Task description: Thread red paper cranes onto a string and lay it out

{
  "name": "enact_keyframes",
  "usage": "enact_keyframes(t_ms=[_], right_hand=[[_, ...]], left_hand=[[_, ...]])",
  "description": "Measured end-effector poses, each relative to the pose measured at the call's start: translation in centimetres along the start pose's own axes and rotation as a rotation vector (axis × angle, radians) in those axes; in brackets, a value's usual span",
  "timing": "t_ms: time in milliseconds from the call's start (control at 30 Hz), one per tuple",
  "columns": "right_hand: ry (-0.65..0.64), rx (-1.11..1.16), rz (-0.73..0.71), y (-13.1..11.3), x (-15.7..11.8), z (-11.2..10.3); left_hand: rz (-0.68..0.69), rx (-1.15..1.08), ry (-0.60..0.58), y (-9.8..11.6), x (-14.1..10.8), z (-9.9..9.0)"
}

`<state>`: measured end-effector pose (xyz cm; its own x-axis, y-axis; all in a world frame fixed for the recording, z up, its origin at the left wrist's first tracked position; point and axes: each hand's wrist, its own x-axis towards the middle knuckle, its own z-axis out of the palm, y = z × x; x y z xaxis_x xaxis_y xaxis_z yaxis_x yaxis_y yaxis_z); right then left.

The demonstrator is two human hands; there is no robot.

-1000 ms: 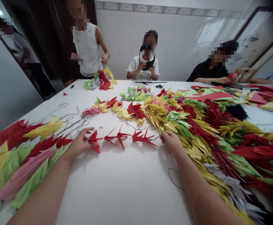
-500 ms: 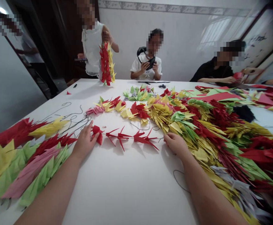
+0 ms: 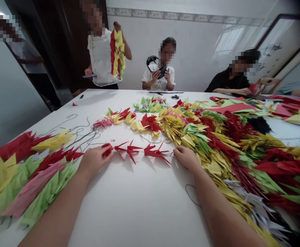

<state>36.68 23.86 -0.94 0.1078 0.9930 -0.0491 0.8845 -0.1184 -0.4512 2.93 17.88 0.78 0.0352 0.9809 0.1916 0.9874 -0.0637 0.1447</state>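
Several red paper cranes [image 3: 132,151] hang in a row on a dark string between my two hands, just over the white table [image 3: 137,199]. My left hand [image 3: 94,161] is closed on a red paper crane [image 3: 107,150] at the row's left end; its fingers partly cover it. At the other end, my right hand [image 3: 185,156] pinches the string [image 3: 171,153], fingertips together. A thin loop of string [image 3: 191,197] trails below my right wrist. Close to my right forearm lies a long heap of folded yellow paper cranes [image 3: 211,164].
Bundles of green folded paper [image 3: 49,192] and other colours lie at left, beside tangled black strings [image 3: 81,132]. Flat paper sheets [image 3: 232,108] and black yarn [image 3: 259,125] are at far right. Across the table, one person holds up a red and yellow crane string [image 3: 118,55]; others sit.
My left hand has moved right along the string and closed round the red crane at the left end. The standing person has raised the crane string higher.
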Motion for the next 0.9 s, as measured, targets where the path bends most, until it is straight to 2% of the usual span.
enact_keyframes(t_ms=[200,300,433,533,600,667,767,900], right_hand=[[-0.013,-0.042,-0.006,-0.5,-0.3,-0.2],[-0.007,-0.053,0.002,-0.6,-0.4,-0.2],[-0.001,-0.055,0.005,-0.6,-0.4,-0.2],[-0.004,-0.056,0.001,-0.6,-0.4,-0.2],[-0.006,-0.061,0.002,-0.5,-0.3,-0.1],[-0.009,-0.064,0.002,-0.5,-0.3,-0.1],[-0.010,-0.068,0.002,-0.5,-0.2,0.0],[-0.020,-0.082,0.010,-0.5,-0.1,0.0]], left_hand=[[-0.177,0.067,-0.060,-0.4,0.3,0.1],[-0.227,0.091,-0.023,0.1,0.1,-0.1],[-0.120,0.097,0.017,1.9,-0.5,-0.2],[-0.044,0.070,-0.126,2.9,-0.8,0.1],[-0.052,0.045,-0.217,3.1,-0.8,0.4],[-0.089,0.028,-0.250,3.0,-0.7,0.6],[-0.128,0.022,-0.237,3.1,-0.6,0.7],[-0.052,0.002,-0.139,4.4,-0.8,0.6]])
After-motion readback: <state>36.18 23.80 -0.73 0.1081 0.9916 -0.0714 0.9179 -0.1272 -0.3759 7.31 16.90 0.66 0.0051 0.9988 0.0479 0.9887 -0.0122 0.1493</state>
